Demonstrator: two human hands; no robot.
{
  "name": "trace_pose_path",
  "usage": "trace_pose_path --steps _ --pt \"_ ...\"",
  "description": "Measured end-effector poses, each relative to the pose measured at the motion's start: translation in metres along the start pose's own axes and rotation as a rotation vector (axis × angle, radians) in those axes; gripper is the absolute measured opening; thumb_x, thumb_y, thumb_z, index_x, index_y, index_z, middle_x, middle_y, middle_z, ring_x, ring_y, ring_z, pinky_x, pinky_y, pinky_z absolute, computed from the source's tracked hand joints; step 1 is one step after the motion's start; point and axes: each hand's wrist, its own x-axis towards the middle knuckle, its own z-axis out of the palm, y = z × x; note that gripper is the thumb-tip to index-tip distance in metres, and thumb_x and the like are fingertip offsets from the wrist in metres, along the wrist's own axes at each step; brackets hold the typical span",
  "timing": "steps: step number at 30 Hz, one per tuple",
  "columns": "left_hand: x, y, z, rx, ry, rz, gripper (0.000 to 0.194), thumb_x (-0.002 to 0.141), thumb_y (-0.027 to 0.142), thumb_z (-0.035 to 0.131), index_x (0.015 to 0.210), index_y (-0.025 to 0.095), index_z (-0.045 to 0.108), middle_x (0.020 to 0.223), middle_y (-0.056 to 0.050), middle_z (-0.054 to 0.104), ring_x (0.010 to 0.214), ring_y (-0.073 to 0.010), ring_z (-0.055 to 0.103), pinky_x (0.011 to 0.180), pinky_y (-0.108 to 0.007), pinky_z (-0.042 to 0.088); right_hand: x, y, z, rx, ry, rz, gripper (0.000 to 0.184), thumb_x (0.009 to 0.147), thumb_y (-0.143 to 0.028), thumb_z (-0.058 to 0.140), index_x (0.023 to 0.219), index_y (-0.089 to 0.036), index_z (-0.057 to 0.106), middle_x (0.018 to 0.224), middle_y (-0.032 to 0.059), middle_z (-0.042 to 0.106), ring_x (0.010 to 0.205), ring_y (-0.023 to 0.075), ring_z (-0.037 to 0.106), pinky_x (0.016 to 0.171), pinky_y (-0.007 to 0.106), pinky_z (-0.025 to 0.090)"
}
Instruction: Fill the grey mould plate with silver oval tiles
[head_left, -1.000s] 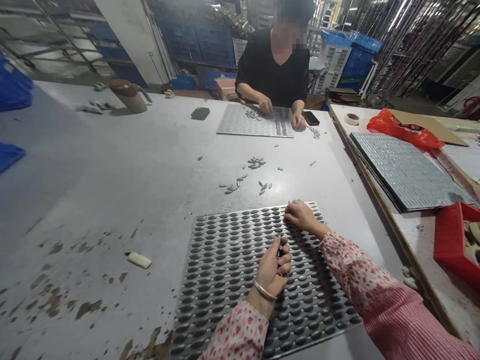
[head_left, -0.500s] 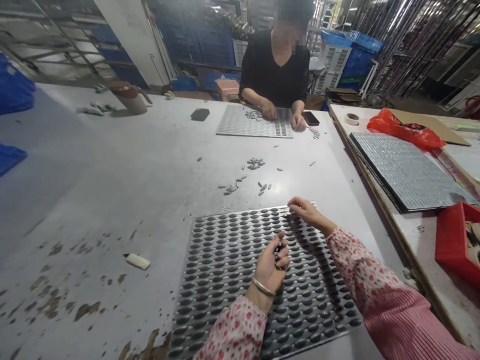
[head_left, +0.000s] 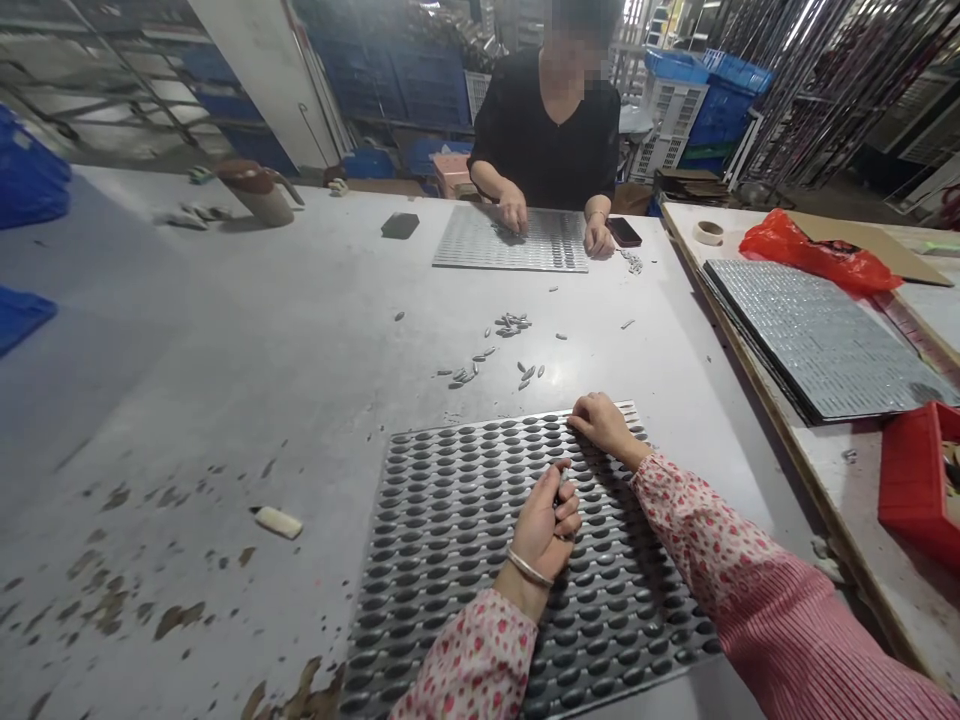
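A grey tray [head_left: 450, 540] with rows of oval pockets lies on the table in front of me. My left hand [head_left: 549, 520] rests on its middle, fingers curled round several small dark oval pieces. At the tray's far edge my right hand [head_left: 600, 422] has its fingers bent and pressed down on the pockets; what they pinch is too small to see. Loose grey oval pieces [head_left: 495, 355] lie scattered on the table just beyond the tray.
Across the table a person in black [head_left: 551, 120] works with both hands on a lighter tray [head_left: 510, 245], a phone [head_left: 624, 233] beside it. A stack of filled trays [head_left: 817, 340], a red bag [head_left: 810, 255] and a red bin [head_left: 919, 480] sit on the right bench. A jug [head_left: 259, 190] stands far left.
My right hand reached out along the tray's far edge and drew back a little with its fingers curled. My left hand stayed in place, thumb shifting over the pieces it holds.
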Motion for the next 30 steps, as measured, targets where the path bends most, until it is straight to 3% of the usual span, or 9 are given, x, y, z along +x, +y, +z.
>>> trace_pose_path --steps 2,7,14,17,20,24,30 --pt "0.001 0.001 0.000 0.033 0.001 0.028 0.022 0.083 0.028 0.057 0.102 0.017 0.053 0.060 0.007 0.035 0.040 -0.0007 0.026 0.032 -0.008 0.018 -0.008 -0.006 -0.007 0.179 -0.034 0.010 0.017 0.084 -0.031 0.057 0.076 -0.017 0.060 0.074 0.0032 0.058 0.077 0.0169 0.050 0.074 0.030 0.040" --pt "0.006 0.001 0.002 0.102 0.005 0.110 0.026 0.081 0.034 0.059 0.101 0.019 0.050 0.058 0.008 0.036 0.039 -0.0009 0.027 0.033 -0.009 0.017 -0.033 -0.023 -0.025 0.811 -0.442 -0.055 0.033 0.079 -0.045 0.063 0.095 -0.017 0.061 0.081 0.0020 0.061 0.072 0.0135 0.054 0.066 0.025 0.043" --pt "0.011 0.004 0.005 0.081 0.034 0.137 0.013 0.084 0.026 0.055 0.090 0.015 0.052 0.058 0.006 0.040 0.038 -0.0011 0.028 0.031 -0.010 0.017 -0.041 -0.031 -0.026 1.040 -0.497 0.009 0.032 0.075 -0.043 0.068 0.089 -0.016 0.060 0.081 0.0027 0.060 0.075 0.0139 0.056 0.069 0.026 0.045" --pt "0.011 0.011 0.006 -0.114 0.057 0.042 0.011 0.087 0.019 0.045 0.091 0.013 0.052 0.065 0.001 0.046 0.040 -0.0013 0.031 0.031 -0.010 0.021 -0.028 -0.019 -0.024 0.985 -0.315 0.027 0.026 0.080 -0.042 0.061 0.086 -0.017 0.057 0.082 0.0031 0.062 0.078 0.0146 0.057 0.070 0.026 0.045" --pt "0.007 0.015 0.008 -0.213 0.044 -0.046 0.015 0.088 0.012 0.038 0.093 0.011 0.052 0.068 0.000 0.047 0.041 -0.0009 0.032 0.031 -0.009 0.022 -0.009 0.000 -0.020 0.750 -0.135 0.118 0.018 0.085 -0.034 0.051 0.091 -0.018 0.055 0.080 0.0016 0.063 0.071 0.0132 0.056 0.066 0.026 0.044" --pt "0.001 0.013 0.012 -0.142 0.099 -0.043 0.011 0.087 0.011 0.041 0.089 0.012 0.052 0.066 0.001 0.046 0.039 -0.0002 0.029 0.029 -0.009 0.019 0.011 0.015 -0.010 0.242 -0.109 0.025 0.018 0.084 -0.017 0.048 0.095 -0.018 0.062 0.079 0.0015 0.063 0.076 0.0140 0.055 0.073 0.027 0.041" --pt "0.000 0.006 0.009 -0.082 0.054 -0.050 0.006 0.083 0.012 0.054 0.088 0.013 0.052 0.076 0.000 0.052 0.042 0.0003 0.031 0.031 -0.009 0.021 0.017 0.011 -0.002 0.124 -0.095 -0.019 0.009 0.079 -0.014 0.056 0.081 -0.016 0.065 0.074 0.0019 0.063 0.070 0.0143 0.054 0.069 0.026 0.039"
